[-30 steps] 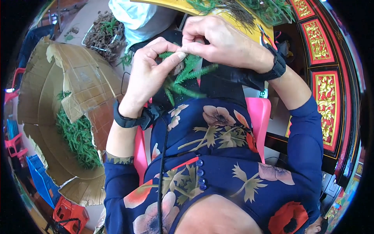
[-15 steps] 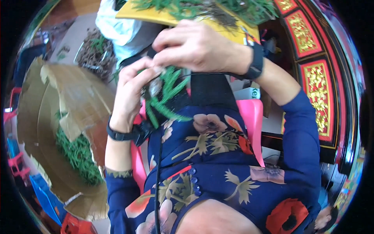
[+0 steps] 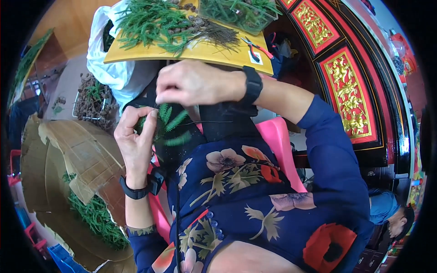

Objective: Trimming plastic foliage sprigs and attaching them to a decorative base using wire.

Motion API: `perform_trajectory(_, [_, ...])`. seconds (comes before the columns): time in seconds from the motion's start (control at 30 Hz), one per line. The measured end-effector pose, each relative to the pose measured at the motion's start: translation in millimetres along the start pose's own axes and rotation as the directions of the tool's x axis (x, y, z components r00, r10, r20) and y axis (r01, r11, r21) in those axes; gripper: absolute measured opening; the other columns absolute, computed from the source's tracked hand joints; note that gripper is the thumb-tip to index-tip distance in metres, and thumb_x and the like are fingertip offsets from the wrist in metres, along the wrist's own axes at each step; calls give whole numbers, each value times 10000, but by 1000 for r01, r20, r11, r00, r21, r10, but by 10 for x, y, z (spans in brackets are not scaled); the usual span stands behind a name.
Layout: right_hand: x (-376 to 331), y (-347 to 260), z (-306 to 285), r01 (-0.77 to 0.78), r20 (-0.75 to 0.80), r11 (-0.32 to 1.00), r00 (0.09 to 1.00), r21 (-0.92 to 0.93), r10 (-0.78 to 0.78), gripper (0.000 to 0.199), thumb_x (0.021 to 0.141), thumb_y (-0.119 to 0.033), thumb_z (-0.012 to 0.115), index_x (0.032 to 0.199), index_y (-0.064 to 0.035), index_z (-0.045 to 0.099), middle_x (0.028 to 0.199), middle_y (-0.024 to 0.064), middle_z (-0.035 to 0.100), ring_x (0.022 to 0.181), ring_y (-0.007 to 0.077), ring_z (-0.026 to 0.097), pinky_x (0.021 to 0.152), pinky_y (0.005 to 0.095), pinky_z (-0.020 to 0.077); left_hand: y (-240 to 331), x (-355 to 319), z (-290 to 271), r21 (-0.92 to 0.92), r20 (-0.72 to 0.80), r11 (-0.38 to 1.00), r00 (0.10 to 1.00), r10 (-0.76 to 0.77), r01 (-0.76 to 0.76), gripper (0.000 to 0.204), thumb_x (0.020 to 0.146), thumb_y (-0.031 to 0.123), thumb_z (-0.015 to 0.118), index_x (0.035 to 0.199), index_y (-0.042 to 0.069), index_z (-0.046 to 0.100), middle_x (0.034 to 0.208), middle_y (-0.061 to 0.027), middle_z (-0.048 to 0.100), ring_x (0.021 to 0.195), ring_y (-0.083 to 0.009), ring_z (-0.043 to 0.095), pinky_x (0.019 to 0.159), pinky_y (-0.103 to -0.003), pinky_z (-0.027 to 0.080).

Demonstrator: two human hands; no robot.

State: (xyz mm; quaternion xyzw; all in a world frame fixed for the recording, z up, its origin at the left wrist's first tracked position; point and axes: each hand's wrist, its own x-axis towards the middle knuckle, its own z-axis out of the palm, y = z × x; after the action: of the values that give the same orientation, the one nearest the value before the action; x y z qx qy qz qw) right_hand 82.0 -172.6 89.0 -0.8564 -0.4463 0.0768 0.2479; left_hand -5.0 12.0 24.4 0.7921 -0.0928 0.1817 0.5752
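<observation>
My left hand [image 3: 136, 129] pinches a green fern-like sprig [image 3: 175, 122] between thumb and fingers above my lap. Its fronds point right, partly blurred. From the sprig a thin dark wire [image 3: 214, 122] runs out to the right. Just above, my right hand [image 3: 186, 84] has its fingers curled and its thumb side close to the left fingertips. Whatever sits between the right fingers is hidden. Beyond the hands, a yellow table [image 3: 214, 55] carries loose green sprigs [image 3: 145, 27], a bundle of thin dark stems [image 3: 223, 36] and red-and-black-handled pliers [image 3: 258, 49].
A clear plastic box [image 3: 239, 20] of greenery stands on the table. Left are a white plastic bag [image 3: 111, 68], a basket of brown cones [image 3: 93, 102] and an open cardboard box [image 3: 57, 159] holding greenery. A pink chair [image 3: 280, 141] is under me; a gold-panelled cabinet [image 3: 348, 98] and another person [image 3: 384, 207] are at right.
The view has shifted, showing more of the table and the pliers. My right hand has lifted slightly off the left fingertips, and the wire now shows. My left hand keeps the sprig.
</observation>
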Motion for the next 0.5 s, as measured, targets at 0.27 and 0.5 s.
perform_trajectory(0.27, [-967, 1998, -446, -834, -316, 520, 552, -188, 772, 749, 683, -670, 644, 1061, -24, 631, 928, 141, 675, 844, 254, 653, 731, 343, 495, -29, 36, -24, -259, 32, 942, 976, -214, 215, 78, 844, 51, 636, 844, -24, 658, 712, 26, 524, 674, -48, 483, 608, -210, 377])
perform_trajectory(0.5, [-1588, 2734, -449, -881, -237, 462, 472, -99, 849, 675, 716, -631, 624, 1031, -34, 640, 817, 132, 681, 763, 237, 665, 676, 356, 495, -94, 1, 43, -419, 39, 869, 962, -270, 261, 90, 861, 72, 623, 895, -4, 656, 796, 23, 588, 733, -39, 501, 684, -197, 396])
